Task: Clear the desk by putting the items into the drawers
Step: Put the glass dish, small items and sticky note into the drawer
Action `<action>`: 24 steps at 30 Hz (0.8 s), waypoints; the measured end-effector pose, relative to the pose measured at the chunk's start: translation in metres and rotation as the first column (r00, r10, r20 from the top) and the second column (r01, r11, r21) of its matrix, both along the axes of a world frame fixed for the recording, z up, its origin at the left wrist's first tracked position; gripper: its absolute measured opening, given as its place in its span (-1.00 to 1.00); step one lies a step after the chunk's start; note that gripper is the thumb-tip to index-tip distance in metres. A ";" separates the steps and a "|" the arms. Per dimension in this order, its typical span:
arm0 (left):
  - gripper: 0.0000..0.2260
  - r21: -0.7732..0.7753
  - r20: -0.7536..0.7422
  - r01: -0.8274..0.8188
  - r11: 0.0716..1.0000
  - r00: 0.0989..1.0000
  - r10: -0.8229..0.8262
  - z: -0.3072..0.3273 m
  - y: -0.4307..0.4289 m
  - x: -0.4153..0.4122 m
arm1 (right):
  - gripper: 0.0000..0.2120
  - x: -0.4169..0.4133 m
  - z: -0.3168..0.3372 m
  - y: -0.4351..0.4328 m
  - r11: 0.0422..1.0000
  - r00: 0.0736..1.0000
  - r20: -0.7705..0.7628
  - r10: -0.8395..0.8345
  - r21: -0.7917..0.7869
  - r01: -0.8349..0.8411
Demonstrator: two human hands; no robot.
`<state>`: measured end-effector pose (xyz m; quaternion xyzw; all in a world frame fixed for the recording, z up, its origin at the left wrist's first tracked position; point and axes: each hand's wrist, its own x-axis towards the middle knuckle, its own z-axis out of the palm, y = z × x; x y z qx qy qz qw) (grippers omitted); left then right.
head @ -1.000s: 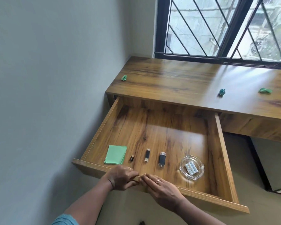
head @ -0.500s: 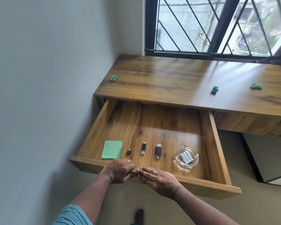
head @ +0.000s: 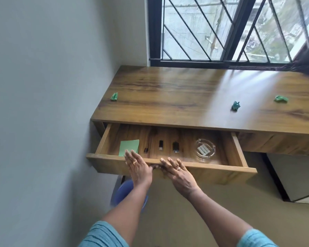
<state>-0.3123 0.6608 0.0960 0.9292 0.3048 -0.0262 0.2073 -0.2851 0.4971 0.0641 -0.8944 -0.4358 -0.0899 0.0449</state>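
One desk [head: 185, 97]: a wooden top is seen beyond both hands, run under a barred window [head: 221, 29] and set against the wall on the left hand's side.
Drawer [head: 212, 172]: it is drawn partly out from under the desk's edge, and its front panel is met by both hands near the middle.
Blue round object [head: 121, 193]: it is seen below the drawer, under the left wrist; what it is cannot be told.
Left hand [head: 138, 169]: the fingers are held straight and together, nothing is held, and the palm is laid against the front panel with the fingertips raised past its top rim.
Right hand [head: 178, 175]: the fingers are spread flat on the front panel, just beside the left hand, and nothing is held.
Glass ashtray [head: 197, 145]: it is set inside the drawer, beyond and to the right of the right hand, with white cylinders [head: 204, 150] laid in it.
Green sheet [head: 129, 148]: it is laid flat in the drawer, just beyond the left fingertips.
Paper wads: a far-left wad [head: 114, 96], a teal wad [head: 235, 106] and a pale green wad [head: 281, 99] are left on the desk, well beyond the hands.
Three dark sticks [head: 175, 147]: they are lined up in the drawer beyond the hands, between sheet and ashtray.
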 end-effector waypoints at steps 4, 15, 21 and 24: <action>-0.06 -0.229 -0.011 -0.242 0.943 0.969 0.246 -0.019 0.001 0.039 | -0.15 0.017 -0.023 -0.003 0.996 0.995 -0.044 -0.086 -0.036 0.085; -0.32 -0.532 0.012 -0.329 0.780 0.918 0.395 -0.010 -0.003 0.086 | -0.14 0.054 -0.037 0.023 0.971 0.962 -0.135 -0.239 -0.011 0.239; -0.40 -0.554 0.032 -0.315 0.770 0.917 0.398 -0.015 0.003 0.121 | -0.51 0.093 -0.025 0.012 0.971 0.971 -0.086 -0.223 -0.108 0.213; -0.41 -0.573 0.048 -0.299 0.763 0.917 0.396 -0.016 0.006 0.140 | -0.50 0.112 -0.026 0.015 0.964 0.966 -0.114 -0.231 -0.159 0.211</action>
